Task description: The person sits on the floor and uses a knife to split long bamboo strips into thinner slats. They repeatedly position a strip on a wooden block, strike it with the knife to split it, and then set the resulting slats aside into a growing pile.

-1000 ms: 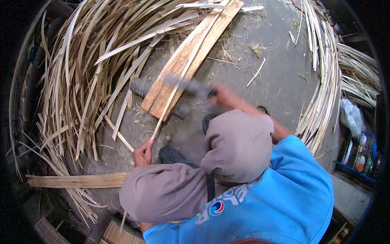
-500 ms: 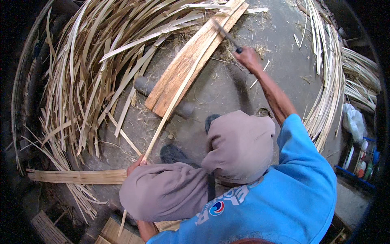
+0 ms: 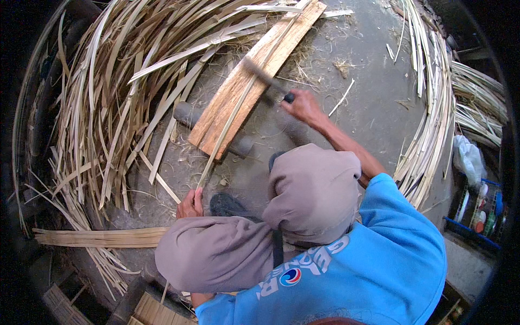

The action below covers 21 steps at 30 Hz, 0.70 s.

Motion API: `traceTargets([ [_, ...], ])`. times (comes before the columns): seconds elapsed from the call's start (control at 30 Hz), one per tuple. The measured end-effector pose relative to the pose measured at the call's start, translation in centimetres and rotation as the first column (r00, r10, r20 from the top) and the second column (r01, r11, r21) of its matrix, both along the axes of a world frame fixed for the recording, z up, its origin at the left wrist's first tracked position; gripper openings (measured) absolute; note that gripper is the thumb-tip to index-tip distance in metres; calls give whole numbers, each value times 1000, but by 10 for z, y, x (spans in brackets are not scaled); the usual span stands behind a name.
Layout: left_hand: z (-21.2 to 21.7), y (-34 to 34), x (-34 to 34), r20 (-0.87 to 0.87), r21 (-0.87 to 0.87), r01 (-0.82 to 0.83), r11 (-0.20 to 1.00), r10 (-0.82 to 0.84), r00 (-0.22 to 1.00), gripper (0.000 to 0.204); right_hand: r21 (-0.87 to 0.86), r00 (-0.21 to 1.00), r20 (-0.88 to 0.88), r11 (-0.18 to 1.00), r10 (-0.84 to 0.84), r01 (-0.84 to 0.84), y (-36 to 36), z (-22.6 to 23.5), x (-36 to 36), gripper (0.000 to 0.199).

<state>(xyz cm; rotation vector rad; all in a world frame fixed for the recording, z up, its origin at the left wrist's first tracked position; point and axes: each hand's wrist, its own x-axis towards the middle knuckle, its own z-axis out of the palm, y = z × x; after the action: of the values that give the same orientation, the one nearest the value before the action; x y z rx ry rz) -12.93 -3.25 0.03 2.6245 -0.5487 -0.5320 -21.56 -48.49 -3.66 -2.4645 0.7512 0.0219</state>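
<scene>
My right hand (image 3: 304, 107) is closed round the dark handle of a knife (image 3: 265, 78). Its blade, blurred by motion, lies across a thin pale strip (image 3: 232, 115) on a wooden board (image 3: 267, 59). The strip, which looks like split bamboo, runs down the board's length and off its near end. Beside my left knee, my left hand (image 3: 190, 204) pinches the strip's near part. My leg hides some of that hand and the strip beyond it. A round dark bar (image 3: 243, 146) props up the board's near end.
A large heap of long pale strips (image 3: 116, 81) spreads over the floor to the left. Another bundle (image 3: 433, 124) curves along the right. Beyond it are a white plastic bag (image 3: 468, 160) and a blue-edged rack of bottles (image 3: 479, 216). A flat bundle (image 3: 103, 238) extends left from my knee.
My right hand and the knife have come down along the board toward me and to the left. More of my left hand shows now, slightly higher, still holding the strip.
</scene>
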Motion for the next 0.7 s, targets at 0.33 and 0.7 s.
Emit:
traceTargets([
  [0.33,5,85,-21,-459,51,-188,981,191,868,33,-108,924,-28,920,-381,377,-124,-2,12,33],
  [0.7,-12,-42,21,-710,-299,-251,921,-39,703,34,106,995,93,993,32,-41,8,-7,5,32],
])
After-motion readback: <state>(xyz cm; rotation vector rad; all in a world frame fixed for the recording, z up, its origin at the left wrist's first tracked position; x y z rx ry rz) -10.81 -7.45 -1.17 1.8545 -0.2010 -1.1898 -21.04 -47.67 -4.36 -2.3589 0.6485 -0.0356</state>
